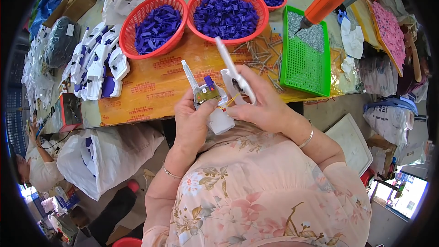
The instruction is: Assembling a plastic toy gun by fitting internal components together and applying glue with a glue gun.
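Note:
My left hand [193, 115] is closed round one half of a white plastic housing [221, 122] with a long narrow arm pointing away from me. A green circuit board [209, 94] and a small purple part [209, 81] sit inside it; the thumb rests at the board's near edge. In my right hand [261, 100] is the matching white housing half [230, 64], tilted on edge, its hollow side toward the left. Thin yellow and red wires [232, 100] run between the two halves, which are apart. My right fingertips are close to the wires; what they pinch is partly hidden.
Red baskets [181, 41] of purple plastic parts stand across the table. A green tray [323, 80] of small screws lies right, under a hanging orange power screwdriver [327, 0]. Loose metal rods [260, 55] lie beside it. White-and-purple assemblies [98, 66] are piled left; a white sack [109, 155] stands below.

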A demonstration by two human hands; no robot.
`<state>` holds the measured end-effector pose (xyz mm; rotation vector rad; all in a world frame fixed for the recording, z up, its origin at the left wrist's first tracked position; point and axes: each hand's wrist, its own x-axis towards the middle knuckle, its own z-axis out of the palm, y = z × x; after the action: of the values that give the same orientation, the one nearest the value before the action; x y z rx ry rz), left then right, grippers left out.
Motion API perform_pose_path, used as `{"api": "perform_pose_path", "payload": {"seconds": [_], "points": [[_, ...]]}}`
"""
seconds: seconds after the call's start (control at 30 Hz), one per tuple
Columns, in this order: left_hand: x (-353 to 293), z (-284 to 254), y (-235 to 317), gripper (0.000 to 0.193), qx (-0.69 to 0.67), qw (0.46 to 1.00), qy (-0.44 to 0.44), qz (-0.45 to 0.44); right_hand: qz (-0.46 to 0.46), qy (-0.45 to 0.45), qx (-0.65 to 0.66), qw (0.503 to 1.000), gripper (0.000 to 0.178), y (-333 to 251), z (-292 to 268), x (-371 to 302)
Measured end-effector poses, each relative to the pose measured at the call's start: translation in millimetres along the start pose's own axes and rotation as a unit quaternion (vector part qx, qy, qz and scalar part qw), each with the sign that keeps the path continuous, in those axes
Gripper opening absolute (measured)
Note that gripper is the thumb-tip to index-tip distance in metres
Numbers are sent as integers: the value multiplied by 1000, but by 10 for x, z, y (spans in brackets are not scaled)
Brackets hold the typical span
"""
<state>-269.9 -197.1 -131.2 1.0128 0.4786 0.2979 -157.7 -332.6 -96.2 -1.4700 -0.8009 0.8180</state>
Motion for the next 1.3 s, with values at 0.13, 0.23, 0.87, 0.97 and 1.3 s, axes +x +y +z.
{"api": "perform_pose_path", "payload": {"seconds": [0.13, 0.23, 0.87, 0.97, 1.3], "points": [[18, -18, 5, 33, -42, 999, 8, -5, 104, -36, 166, 980, 70, -108, -68, 15], [18, -1, 21, 32, -55, 998, 18, 3, 132, -55, 207, 968, 79, -118, -66, 0], [154, -5, -114, 32, -68, 995, 48, 57, -143, 101, -216, 961, 68, 237, 193, 91], [189, -44, -187, 33, -76, 995, 44, 52, -131, 105, -221, 961, 73, 278, 256, 77], [233, -72, -253, 31, -145, 988, 47, 20, -154, 87, -247, 953, 77, 296, 307, 87]]}}
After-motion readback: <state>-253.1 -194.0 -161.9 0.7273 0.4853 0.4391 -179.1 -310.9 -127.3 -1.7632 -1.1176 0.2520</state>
